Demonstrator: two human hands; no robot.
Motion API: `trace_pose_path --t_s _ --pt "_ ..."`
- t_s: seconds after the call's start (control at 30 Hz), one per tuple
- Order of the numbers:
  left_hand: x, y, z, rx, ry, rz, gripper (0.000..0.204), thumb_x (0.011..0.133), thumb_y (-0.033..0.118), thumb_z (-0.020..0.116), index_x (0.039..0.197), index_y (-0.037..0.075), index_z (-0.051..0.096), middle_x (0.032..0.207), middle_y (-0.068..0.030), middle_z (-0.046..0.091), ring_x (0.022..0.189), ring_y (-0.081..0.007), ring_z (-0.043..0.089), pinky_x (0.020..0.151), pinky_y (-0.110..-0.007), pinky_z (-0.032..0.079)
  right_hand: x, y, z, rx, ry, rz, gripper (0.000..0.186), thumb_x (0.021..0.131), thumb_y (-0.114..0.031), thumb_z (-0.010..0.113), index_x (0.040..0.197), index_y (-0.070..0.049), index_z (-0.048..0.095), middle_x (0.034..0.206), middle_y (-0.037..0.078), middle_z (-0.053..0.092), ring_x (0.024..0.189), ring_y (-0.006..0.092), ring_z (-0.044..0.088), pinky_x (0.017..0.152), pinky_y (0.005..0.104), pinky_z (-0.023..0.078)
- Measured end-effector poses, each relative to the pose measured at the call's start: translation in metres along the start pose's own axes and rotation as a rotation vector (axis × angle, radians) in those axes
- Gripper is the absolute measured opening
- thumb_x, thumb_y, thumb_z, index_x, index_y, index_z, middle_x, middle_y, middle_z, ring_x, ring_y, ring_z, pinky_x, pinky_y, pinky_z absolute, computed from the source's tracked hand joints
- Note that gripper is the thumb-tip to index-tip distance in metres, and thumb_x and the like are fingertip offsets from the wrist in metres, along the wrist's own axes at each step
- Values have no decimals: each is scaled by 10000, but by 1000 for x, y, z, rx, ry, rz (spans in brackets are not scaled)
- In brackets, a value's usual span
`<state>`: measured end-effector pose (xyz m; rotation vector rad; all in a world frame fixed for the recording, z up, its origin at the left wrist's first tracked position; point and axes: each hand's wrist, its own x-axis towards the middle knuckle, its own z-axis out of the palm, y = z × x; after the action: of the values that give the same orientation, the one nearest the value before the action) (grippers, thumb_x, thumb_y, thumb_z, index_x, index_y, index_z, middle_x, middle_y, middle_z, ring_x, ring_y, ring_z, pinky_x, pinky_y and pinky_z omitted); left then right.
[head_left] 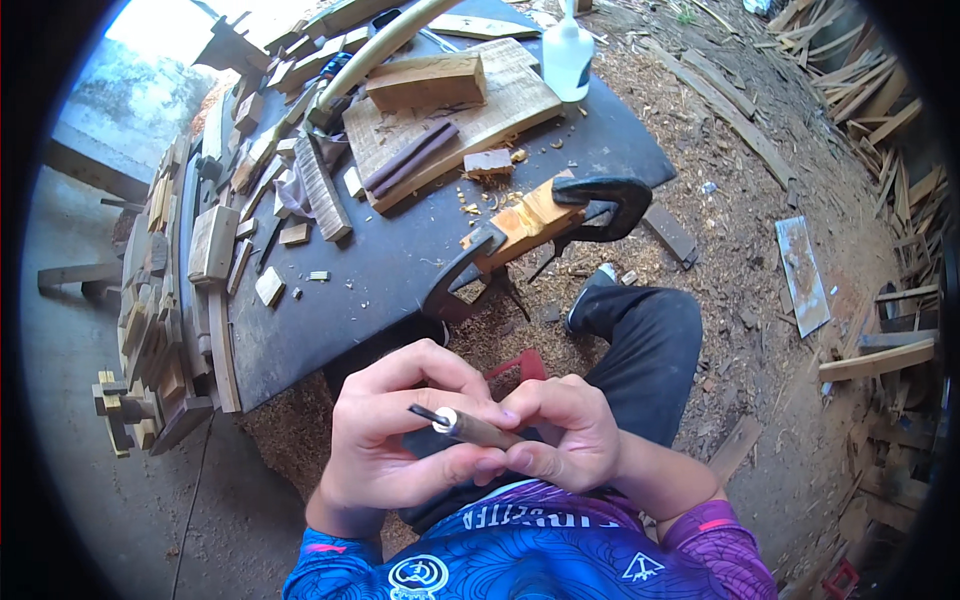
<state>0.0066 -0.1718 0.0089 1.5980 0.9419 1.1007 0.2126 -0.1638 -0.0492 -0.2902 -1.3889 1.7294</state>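
Head view: left hand (405,430) and right hand (568,432) gripping wooden-handled tool (482,431)
Clamped block (532,222): apparently partly cut, shavings (471,209) beside; remaining work unclear

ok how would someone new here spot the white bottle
Find the dark table, then the wide wooden board near its far side. The white bottle sits just right of that board, its white body setting it apart from the brown wooden block there.

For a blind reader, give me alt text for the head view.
A person's left hand and right hand hold a dark-tipped, wooden-handled tool. Ahead, black clamps hold a wood block at the edge of a dark table strewn with wood pieces.
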Motion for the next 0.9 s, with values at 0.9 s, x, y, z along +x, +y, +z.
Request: trace_pose_path --t_s 0.9 --pt "11 -18 12 24 -57 -109 252 819 82 849 1046 -2 778 979 -105 685 869 -186 673 770 -295 546 -15 9 -13 -203 144 78 316 907 -90 788 1170 55 687 911 122 749 799 191 744 694 287 560"
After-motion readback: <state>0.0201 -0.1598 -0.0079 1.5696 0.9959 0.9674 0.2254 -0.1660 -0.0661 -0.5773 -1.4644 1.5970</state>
